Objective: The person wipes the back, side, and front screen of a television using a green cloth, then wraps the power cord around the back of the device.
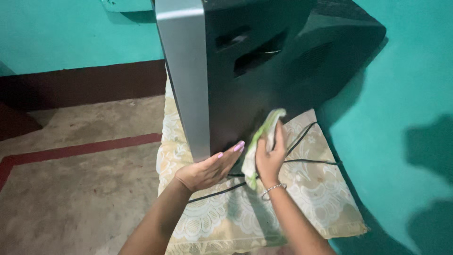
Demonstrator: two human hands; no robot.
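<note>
A bulky old television (264,61) with a silver front frame and a black back shell stands on a stand draped in a cream patterned cloth (311,193). My right hand (270,158) grips a green and white rag (260,139) and presses it against the lower side of the black shell. Beside it, my left hand (210,169) lies flat and open against the bottom corner of the set, fingers touching the casing. Black cables (309,161) run across the cloth under both hands.
Teal walls (415,94) close in at the right and behind. A bare concrete floor (80,189) with a dark red painted stripe lies to the left, with a dark red band along the wall's base.
</note>
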